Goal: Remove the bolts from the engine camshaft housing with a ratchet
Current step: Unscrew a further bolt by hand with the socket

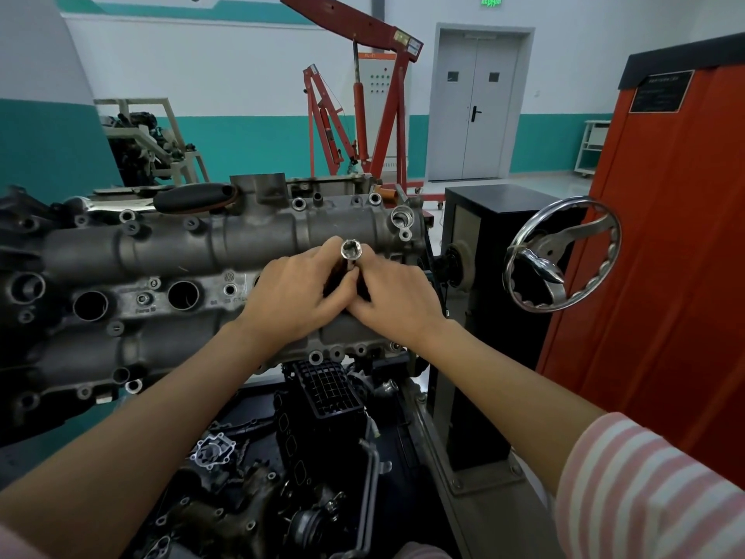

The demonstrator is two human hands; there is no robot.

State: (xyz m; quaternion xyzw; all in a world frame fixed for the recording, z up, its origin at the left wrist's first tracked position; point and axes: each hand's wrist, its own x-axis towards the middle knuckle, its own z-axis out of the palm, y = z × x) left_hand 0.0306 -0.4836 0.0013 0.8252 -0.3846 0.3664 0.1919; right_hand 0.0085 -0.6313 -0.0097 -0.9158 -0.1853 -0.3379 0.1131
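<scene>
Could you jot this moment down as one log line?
left hand + right hand: gripping shiny silver socket tool | over grey cast-metal camshaft housing | socket mouth facing camera

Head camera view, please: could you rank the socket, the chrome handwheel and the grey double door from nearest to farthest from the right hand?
1. The socket, held at the fingertips of the right hand.
2. The chrome handwheel, off to the right on the stand.
3. The grey double door, in the far back wall.

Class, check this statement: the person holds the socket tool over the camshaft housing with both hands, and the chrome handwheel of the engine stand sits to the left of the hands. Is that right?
Not quite. In the head view both hands, left hand and right hand, do hold the socket tool over the camshaft housing, but the chrome handwheel sits to their right, not left.
</scene>
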